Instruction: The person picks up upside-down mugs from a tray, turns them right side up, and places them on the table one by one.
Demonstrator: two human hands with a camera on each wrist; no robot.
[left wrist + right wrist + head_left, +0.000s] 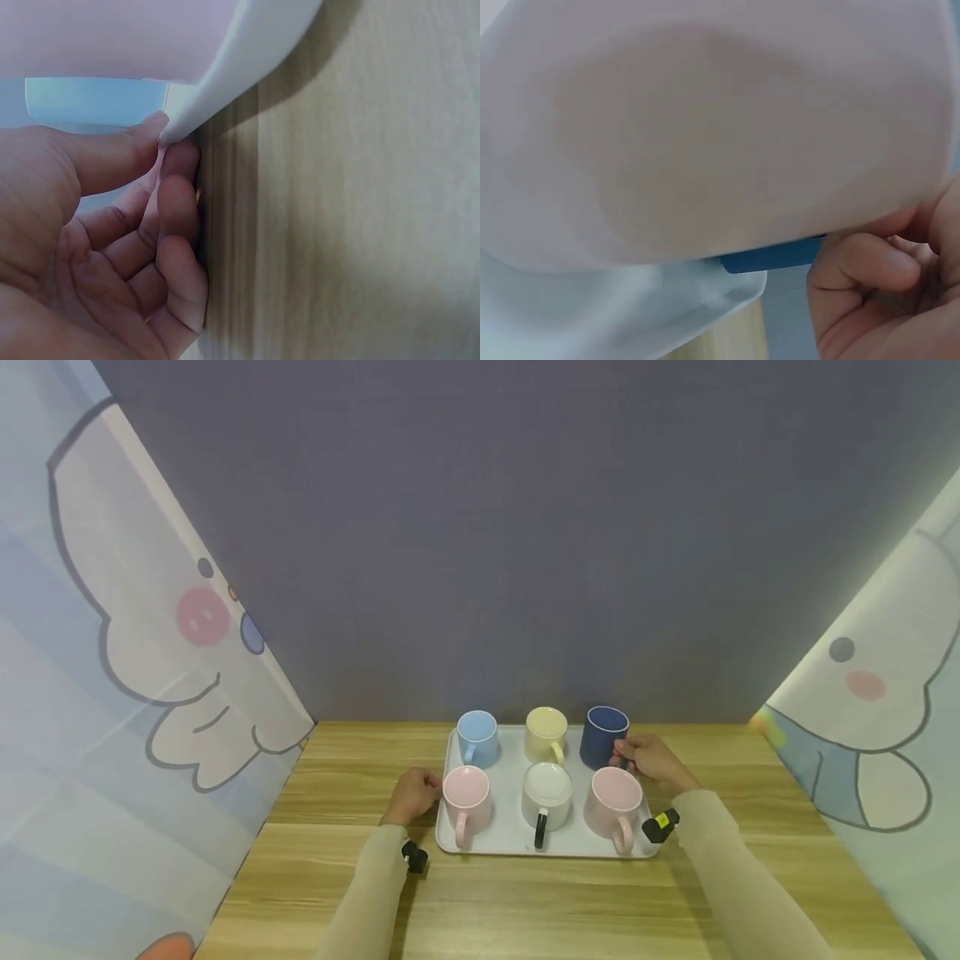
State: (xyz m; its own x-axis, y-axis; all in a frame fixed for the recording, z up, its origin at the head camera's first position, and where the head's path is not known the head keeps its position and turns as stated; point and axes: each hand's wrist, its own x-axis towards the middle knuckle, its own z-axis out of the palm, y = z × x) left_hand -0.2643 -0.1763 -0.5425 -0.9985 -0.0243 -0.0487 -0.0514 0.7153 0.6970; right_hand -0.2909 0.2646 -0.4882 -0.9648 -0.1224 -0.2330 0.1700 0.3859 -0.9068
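My left hand [412, 795] pinches the left rim of a white tray [495, 845], thumb above and curled fingers below, as the left wrist view shows. At the tray's back right corner stands a dark blue mug [601, 745], upright. My right hand [651, 760] grips that mug's dark handle with curled fingers. In the right wrist view a pink mug [727, 150] fills most of the picture and hides the handle; just a strip of the dark blue mug [772, 256] shows beside the fingers.
Also upright on the tray are a light blue mug [480, 743], a yellow mug [542, 745], a white mug [546, 797] with a black handle, and pink mugs at front left [467, 793] and front right [611, 810]. Under the tray lies a wooden table [525, 910]; a grey wall [487, 543] rises behind.
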